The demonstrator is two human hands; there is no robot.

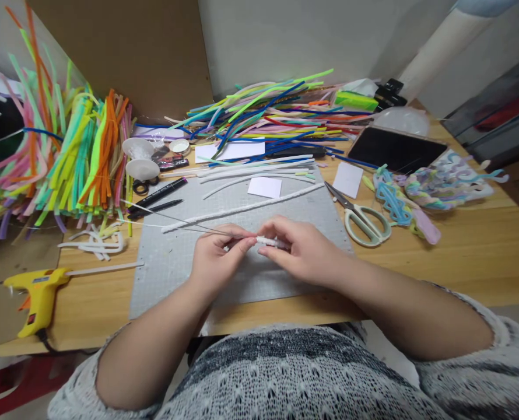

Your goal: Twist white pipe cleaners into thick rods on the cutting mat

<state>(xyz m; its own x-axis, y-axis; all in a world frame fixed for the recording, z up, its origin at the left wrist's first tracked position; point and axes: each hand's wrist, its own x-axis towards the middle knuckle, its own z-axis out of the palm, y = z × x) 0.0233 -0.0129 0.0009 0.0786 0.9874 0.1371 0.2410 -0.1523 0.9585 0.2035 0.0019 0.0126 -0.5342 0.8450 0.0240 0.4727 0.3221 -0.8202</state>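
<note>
My left hand (219, 252) pinches two thin, pale wire-like strands (172, 217) that reach out to the left past the mat. Between my hands shows a short, fuzzy white pipe cleaner piece (268, 241), gripped by the curled fingers of my right hand (301, 248). The fingertips of both hands nearly meet, and how the strands join the fuzzy piece is hidden by them. Beyond my hands a long white pipe cleaner (242, 207) lies slantwise on the grey cutting mat (172, 274).
Scissors (367, 224) lie right of the mat, near a phone-like black screen (395, 149). A yellow glue gun (43, 297) rests at left. Bundled pipe cleaners (84, 157) stand behind it; a loose colourful pile (277, 116) lies at the back. Markers (157, 195) sit on the mat's left corner.
</note>
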